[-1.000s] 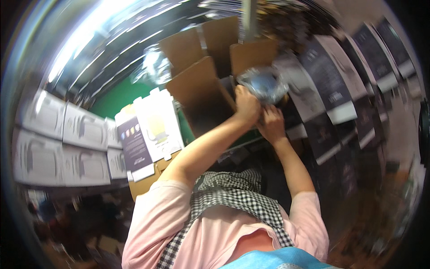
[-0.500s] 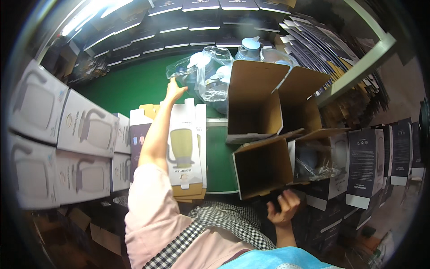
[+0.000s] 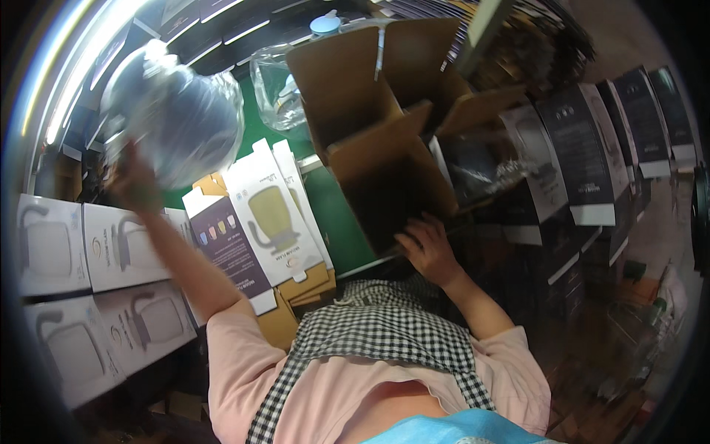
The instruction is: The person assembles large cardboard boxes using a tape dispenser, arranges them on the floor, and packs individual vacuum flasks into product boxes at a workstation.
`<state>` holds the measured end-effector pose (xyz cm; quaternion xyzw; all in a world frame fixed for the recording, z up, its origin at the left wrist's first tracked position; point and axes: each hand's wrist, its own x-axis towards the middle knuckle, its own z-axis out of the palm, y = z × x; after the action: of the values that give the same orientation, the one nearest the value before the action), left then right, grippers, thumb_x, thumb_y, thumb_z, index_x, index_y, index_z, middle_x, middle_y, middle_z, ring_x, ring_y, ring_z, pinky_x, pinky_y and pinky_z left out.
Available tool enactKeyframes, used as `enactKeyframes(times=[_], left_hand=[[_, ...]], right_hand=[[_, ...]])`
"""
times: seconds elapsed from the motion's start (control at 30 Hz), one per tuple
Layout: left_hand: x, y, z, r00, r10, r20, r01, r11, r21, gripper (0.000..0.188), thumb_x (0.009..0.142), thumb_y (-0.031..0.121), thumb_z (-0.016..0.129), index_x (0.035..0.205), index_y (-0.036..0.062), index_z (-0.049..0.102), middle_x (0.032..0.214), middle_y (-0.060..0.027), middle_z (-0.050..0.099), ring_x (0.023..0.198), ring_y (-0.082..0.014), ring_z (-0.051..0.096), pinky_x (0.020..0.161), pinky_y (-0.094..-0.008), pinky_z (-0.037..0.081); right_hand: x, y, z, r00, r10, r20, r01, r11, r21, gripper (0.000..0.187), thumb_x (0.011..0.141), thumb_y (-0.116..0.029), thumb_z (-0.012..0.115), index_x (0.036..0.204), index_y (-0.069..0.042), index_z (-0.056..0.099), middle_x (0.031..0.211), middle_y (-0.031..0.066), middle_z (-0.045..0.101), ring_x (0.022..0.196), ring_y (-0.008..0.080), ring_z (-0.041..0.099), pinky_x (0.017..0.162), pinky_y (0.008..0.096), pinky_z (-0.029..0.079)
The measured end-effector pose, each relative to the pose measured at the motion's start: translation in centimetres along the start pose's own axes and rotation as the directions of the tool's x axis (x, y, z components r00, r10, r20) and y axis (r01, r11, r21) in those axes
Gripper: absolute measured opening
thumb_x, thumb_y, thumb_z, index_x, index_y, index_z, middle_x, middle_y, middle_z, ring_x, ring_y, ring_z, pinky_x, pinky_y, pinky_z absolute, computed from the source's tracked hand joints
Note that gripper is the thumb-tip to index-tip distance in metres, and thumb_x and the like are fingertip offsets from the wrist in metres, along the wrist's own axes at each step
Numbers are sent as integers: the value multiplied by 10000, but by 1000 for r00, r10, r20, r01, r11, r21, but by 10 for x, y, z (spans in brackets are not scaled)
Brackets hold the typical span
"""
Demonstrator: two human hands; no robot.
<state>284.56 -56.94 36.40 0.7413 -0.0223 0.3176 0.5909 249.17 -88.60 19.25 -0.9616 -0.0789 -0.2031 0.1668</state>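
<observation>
At the upper left, my left hand (image 3: 137,181) is closed on a thermos jug (image 3: 181,118) in clear plastic wrap. Motion smears both, and the jug's far side is hidden. My right hand (image 3: 431,251) rests at the near edge of an upright open carton (image 3: 396,159), fingers apart and touching it. Dark shadow fills the carton's inside, and its brown flap stands up. Flat printed cartons (image 3: 270,214) lie stacked on the green table (image 3: 336,218) between my arms.
Closed white jug boxes (image 3: 122,244) are stacked at the left. Another wrapped jug (image 3: 285,103) and a light-blue lid (image 3: 325,24) are behind the open cartons. A carton with plastic wrap inside (image 3: 488,166) stands right of centre, beside a row of dark boxes (image 3: 577,140).
My left hand has taken the wrapped jug from the back of the table and lifted it to the left. My right hand has come up to the carton's near edge. The view has turned.
</observation>
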Motion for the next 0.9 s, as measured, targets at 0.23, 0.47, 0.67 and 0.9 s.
enactKeyframes(times=[0.23, 0.47, 0.67, 0.9], left_hand=[[-63, 102, -99, 921, -31, 387, 46, 998, -31, 409, 902, 370, 652, 1034, -15, 618, 813, -53, 633, 590, -116, 582, 449, -204, 453], [-234, 238, 5, 924, -300, 237, 351, 912, -214, 232, 869, 241, 700, 742, 87, 581, 575, 17, 500, 434, -58, 458, 373, -219, 295], [-193, 220, -71, 877, -280, 391, 450, 766, -459, 360, 959, 210, 508, 1229, -25, 538, 956, -139, 645, 802, -191, 659, 603, -255, 554], [-229, 175, 48, 869, -171, 465, 264, 954, -144, 318, 867, 258, 710, 674, 52, 563, 497, 42, 446, 407, -38, 368, 379, -269, 300]], right_hand=[[-18, 0, 14, 976, -58, -210, 93, 982, 163, 292, 755, -37, 650, 1045, -71, 662, 958, 69, 526, 961, 246, 528, 873, 388, 424], [-28, 13, 11, 948, -154, -279, 190, 976, 106, 214, 766, -76, 612, 965, -68, 693, 1078, 98, 611, 997, 270, 563, 891, 408, 413], [-31, 8, 24, 946, -164, -281, 192, 979, 76, 241, 772, -84, 600, 993, -77, 694, 1039, 118, 638, 1011, 270, 578, 922, 415, 420], [-40, 11, 23, 929, -187, -320, 219, 973, 67, 240, 774, -86, 595, 994, -82, 692, 939, 124, 655, 985, 274, 598, 912, 410, 433]])
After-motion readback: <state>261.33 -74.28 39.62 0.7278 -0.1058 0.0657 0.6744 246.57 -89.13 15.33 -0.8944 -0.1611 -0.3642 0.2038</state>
